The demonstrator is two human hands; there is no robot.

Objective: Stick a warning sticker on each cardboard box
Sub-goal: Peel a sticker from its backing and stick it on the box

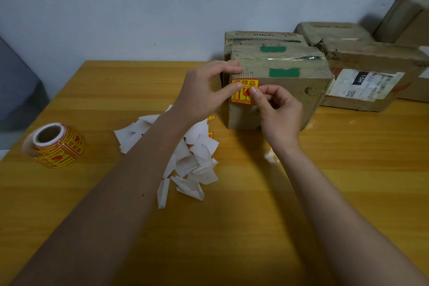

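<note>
A brown cardboard box with green tape patches stands at the table's far middle. A yellow and red warning sticker lies on the upper left of its front face. My left hand holds the box's upper left corner, with its fingers on the top edge and its thumb pressing the sticker's left part. My right hand has curled fingers; its thumb and forefinger meet at the sticker's right edge, hiding the lower right part. The sticker roll lies at the left.
A heap of white backing papers lies on the wooden table under my left forearm. Several more cardboard boxes stand behind and to the right, against the wall. A grey object sits beyond the table's left edge.
</note>
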